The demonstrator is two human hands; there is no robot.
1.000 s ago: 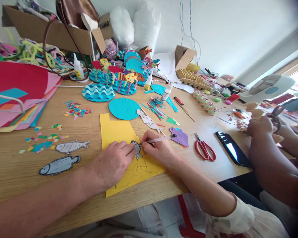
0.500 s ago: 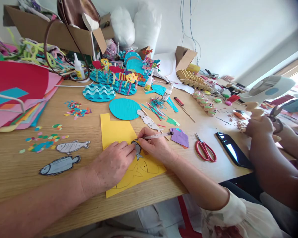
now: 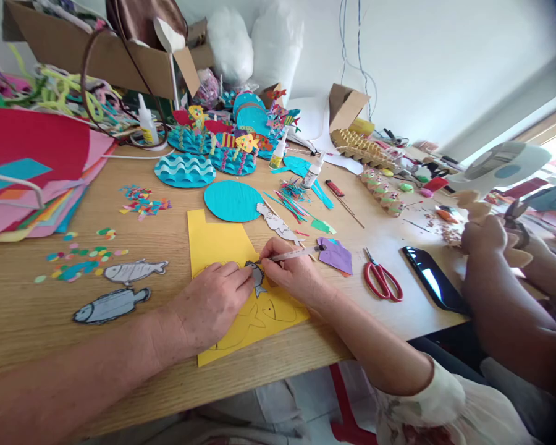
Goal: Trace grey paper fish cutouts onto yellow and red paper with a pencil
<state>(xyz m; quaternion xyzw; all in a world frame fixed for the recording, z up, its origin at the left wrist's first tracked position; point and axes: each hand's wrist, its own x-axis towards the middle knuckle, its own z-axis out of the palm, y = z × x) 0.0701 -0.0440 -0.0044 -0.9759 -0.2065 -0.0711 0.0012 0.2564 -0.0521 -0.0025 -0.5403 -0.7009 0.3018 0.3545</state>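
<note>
On the yellow paper (image 3: 217, 244), my left hand (image 3: 217, 300) rests with curled fingers drawn together. Its fingertips press down a small grey fish cutout (image 3: 258, 279), partly covering it. My right hand (image 3: 290, 269) pinches a pale, slim pen (image 3: 299, 251) with a dark end. The pen's tip is beside the cutout's upper edge, though the fingers make the exact contact hard to see. Pencil-like fish outlines (image 3: 264, 315) show on the lower part of the paper. Two larger fish cutouts, a striped one (image 3: 136, 271) and a grey one (image 3: 111, 306), lie left of my left hand.
Red-handled scissors (image 3: 382, 281) and a phone (image 3: 433, 279) lie to the right. A co-worker's hands (image 3: 486, 238) work beyond them. Ahead are a blue oval (image 3: 234, 201), a purple paper piece (image 3: 334, 256) and glue bottles (image 3: 312, 172). Confetti dots (image 3: 81, 262) lie at left.
My right hand and the pen have shifted very slightly right along the fish cutout's edge. The left hand stays in place; the view has moved a little.
</note>
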